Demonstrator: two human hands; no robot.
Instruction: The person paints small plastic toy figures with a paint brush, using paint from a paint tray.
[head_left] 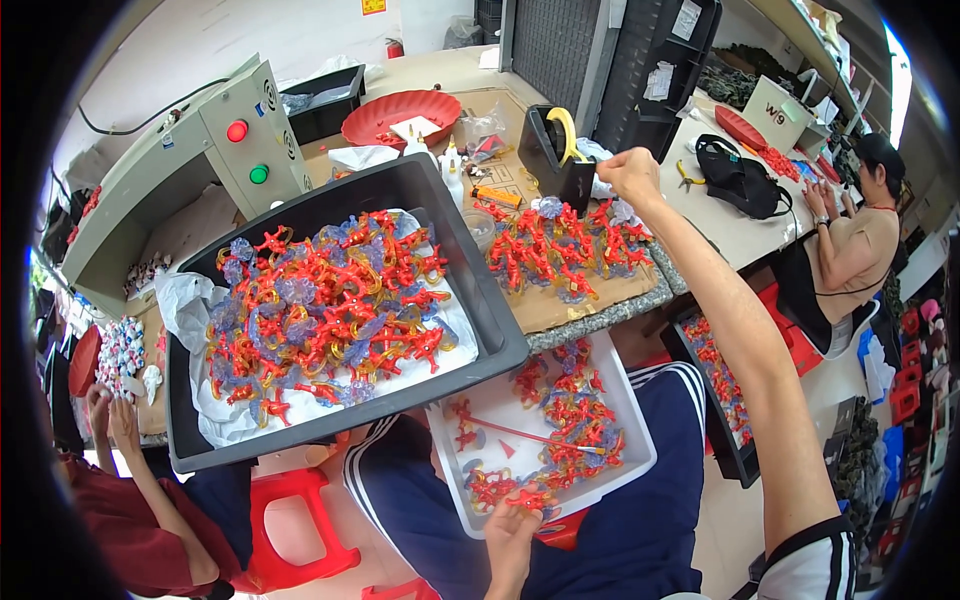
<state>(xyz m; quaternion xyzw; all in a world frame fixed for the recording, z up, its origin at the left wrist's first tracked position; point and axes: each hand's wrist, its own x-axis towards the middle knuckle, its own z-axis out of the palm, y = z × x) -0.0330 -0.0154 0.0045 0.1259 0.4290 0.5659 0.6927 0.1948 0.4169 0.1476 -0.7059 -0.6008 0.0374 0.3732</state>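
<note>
In my left hand [511,532], a small red plastic figure [532,499] is pinched over the near edge of the white tray [640,452] on my lap. That tray holds several red figures with clear orange and violet parts, and a thin red-handled brush [540,434] lies across them. My right hand [630,174] is raised beside the black tape dispenser [575,182], its fingers pinched together. What sits between those fingertips is too small to make out. A big black tray [500,352], heaped with more figures [330,310] on white paper, stands to the left.
More figures [560,250] cover cardboard on the table. Behind them are white bottles [452,178], an orange box [497,196] and a red dish [400,118]. A machine with red and green buttons [250,150] stands left. Co-workers sit at left [150,520] and right [850,230].
</note>
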